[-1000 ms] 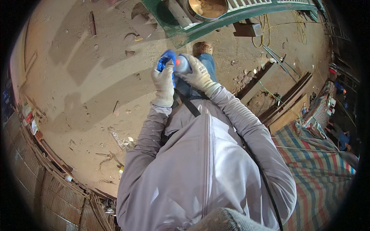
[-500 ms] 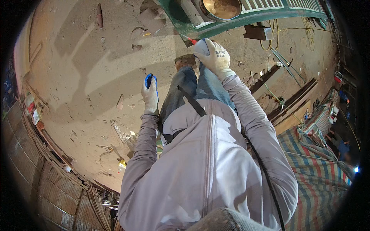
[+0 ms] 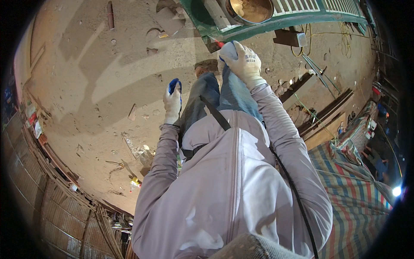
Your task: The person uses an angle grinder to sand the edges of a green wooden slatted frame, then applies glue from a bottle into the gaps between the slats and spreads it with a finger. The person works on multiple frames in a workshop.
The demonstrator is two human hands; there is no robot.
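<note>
My right hand (image 3: 246,64), in a white work glove with a blue palm, is wrapped round a white squeeze bottle (image 3: 229,51). Its red pointed nozzle (image 3: 220,44) aims up and left, close to the corner of a green frame with white slats (image 3: 254,29). Most of the bottle is hidden behind my fingers. Held lower and to the left, over the dirt floor, my left hand (image 3: 173,100) wears the same kind of glove. Its fingers are loosely curled, the thumb apart from them, and I see nothing in it.
A round pan (image 3: 251,11) with pale brown contents rests on the green frame. To the right lie a dark box-like piece (image 3: 288,38), yellow cable (image 3: 346,43), metal rods (image 3: 319,72) and long boards (image 3: 330,113). Striped sheeting (image 3: 345,190) covers the lower right; corrugated panels (image 3: 64,211) stand lower left.
Both hands have shifted slightly to the right, the bottle moving with my right hand. My left hand has turned a little and rises slightly in view. The grip on the bottle is unchanged.
</note>
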